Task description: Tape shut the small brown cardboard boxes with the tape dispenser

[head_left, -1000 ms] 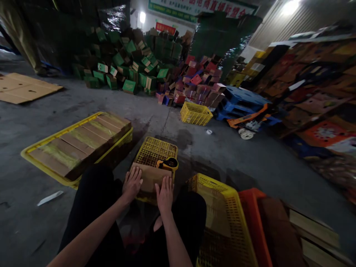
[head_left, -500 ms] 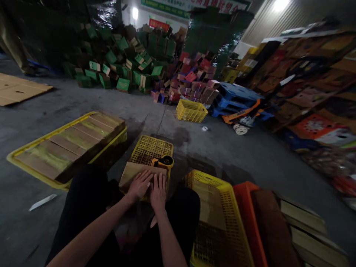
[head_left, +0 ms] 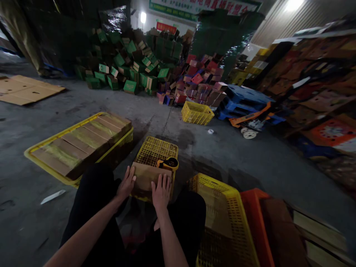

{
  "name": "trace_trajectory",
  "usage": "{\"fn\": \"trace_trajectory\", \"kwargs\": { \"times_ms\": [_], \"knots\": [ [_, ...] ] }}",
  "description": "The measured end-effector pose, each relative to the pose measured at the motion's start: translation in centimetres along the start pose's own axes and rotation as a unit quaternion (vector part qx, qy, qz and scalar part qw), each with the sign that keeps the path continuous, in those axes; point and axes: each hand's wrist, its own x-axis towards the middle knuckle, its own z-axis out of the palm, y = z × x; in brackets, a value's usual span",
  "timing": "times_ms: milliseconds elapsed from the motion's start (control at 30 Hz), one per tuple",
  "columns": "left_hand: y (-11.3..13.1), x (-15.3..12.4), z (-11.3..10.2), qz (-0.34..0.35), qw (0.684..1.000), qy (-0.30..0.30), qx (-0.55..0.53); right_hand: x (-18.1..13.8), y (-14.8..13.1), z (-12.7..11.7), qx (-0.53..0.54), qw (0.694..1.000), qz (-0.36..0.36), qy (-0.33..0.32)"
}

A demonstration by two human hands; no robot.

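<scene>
A brown cardboard box [head_left: 147,177] lies on an upturned yellow plastic crate [head_left: 155,148] between my knees. My left hand [head_left: 127,184] is at the box's left end, fingers stretched out along its edge. On the right part of the box, my right hand [head_left: 161,191] rests with its fingers spread flat. Just behind the box, a yellow tape dispenser [head_left: 168,163] with a dark roll sits on the crate, near its right edge.
To the left, a yellow crate [head_left: 30,152] holds several taped boxes. On my right are another yellow crate [head_left: 241,211] and an orange crate [head_left: 260,211]. Farther off stand a small yellow crate [head_left: 197,113], blue pallets [head_left: 247,97] and a person's leg [head_left: 27,40].
My left hand has slid left from the middle of the box to its left end. My right hand stays on the right part. The view has shifted slightly left.
</scene>
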Motion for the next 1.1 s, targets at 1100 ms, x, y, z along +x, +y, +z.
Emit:
{"fn": "trace_trajectory", "kwargs": {
  "times_ms": [1100],
  "knots": [
    [2.8,1.7,1.7,-0.008,0.992,0.028,0.12,2.8,5.2,2.5,-0.015,0.994,-0.104,-0.018]
  ]
}}
